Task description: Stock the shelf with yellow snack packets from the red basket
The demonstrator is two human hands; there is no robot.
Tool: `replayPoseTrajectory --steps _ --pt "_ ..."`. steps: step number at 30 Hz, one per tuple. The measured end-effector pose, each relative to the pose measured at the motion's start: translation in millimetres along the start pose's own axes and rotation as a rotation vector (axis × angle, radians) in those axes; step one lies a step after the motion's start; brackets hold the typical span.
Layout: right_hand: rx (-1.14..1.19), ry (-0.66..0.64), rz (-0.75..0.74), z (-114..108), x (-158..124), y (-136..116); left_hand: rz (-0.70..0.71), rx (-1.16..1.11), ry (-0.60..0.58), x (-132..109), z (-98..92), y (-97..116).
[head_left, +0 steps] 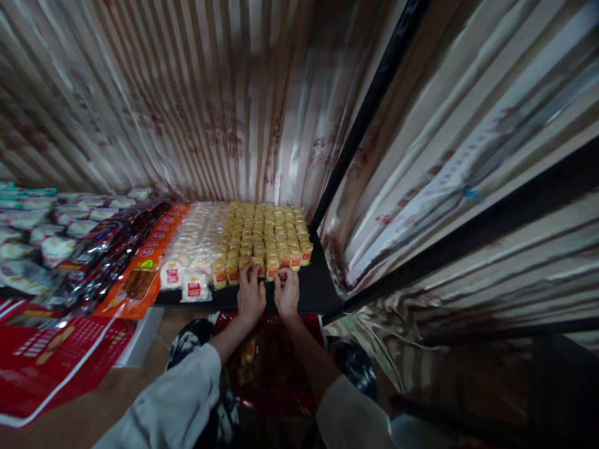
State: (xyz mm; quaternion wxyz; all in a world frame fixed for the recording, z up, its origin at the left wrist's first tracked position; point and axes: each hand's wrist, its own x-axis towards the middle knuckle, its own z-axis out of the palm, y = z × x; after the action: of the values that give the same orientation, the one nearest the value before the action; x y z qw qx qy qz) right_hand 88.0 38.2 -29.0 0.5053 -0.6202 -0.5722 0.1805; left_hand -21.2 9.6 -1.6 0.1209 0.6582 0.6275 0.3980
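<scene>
Small yellow snack packets (262,234) with red-and-yellow labels stand in tight rows on a black shelf (322,280). My left hand (251,298) is at the front of these rows, its fingers closed around the front of one packet. Beside it, my right hand (287,293) has bent fingers pinching another front packet. Between the two hands a yellow packet (272,267) shows its label. The held packets are partly hidden by my fingers. Below my forearms is a red basket (299,399) with a few yellow packets (248,355) inside, dimly lit.
Left of the rows lie white-wrapped packets (194,284), an orange bag (154,249), dark glossy packs (116,243) and white-and-green packs (28,218). A red basket (70,362) stands lower left. Black poles (369,118) and striped sheeting (210,93) enclose the shelf.
</scene>
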Motion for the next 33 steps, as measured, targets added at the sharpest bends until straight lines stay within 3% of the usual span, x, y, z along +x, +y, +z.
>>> replayPoseTrajectory --steps 10,19,26,30,33 --pt "-0.063 -0.056 0.014 9.1 3.1 -0.6 0.100 0.092 -0.052 7.5 0.8 -5.7" --pt "-0.040 -0.058 -0.041 4.9 -2.9 -3.0 0.141 0.076 -0.095 -3.2 -7.8 -9.7" --pt "-0.006 -0.063 -0.097 -12.4 -38.4 -15.9 0.128 -0.044 -0.110 -28.5 -21.8 -21.3" --pt "0.035 -0.212 -0.044 -19.7 -86.1 -13.3 0.020 -0.092 -0.301 -70.4 -18.6 -32.6" --pt "-0.033 -0.421 0.096 -12.0 -121.5 6.7 -0.298 -0.007 -0.450 -100.1 -4.0 -47.6"
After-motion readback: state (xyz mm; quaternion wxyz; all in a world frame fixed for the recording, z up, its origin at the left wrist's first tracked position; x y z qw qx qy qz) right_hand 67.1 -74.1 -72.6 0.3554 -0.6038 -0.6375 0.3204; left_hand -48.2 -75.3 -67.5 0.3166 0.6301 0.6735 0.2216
